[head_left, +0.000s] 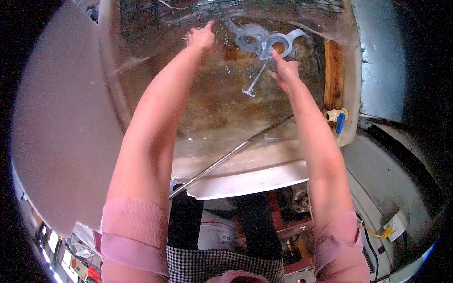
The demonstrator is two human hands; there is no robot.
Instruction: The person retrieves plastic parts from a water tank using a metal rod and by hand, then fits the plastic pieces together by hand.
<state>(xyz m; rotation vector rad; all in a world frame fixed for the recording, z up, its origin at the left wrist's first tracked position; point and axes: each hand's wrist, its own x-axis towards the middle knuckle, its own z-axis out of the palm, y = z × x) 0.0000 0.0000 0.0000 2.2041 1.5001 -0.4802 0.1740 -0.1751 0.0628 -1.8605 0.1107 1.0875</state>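
In a large tub of water (226,113), my left hand (202,37) reaches out at the upper middle, its index finger stretched out and nothing visible in it. To its right, my right hand (285,70) has its thumb against the lower edge of a pale ring-shaped part (280,46) with a curved arm. A similar translucent part (251,38) lies beside the ring, partly blurred by the water. Below them a thin T-shaped piece (255,82) slants in the water. Some of my right fingers are hidden behind the hand.
A metal rod (217,162) crosses the tub's near edge diagonally. On the right are a wooden strip (333,70) and a valve with a blue handle (340,123). Dark netting (141,21) lies along the far side. A white socket box (398,225) is at lower right.
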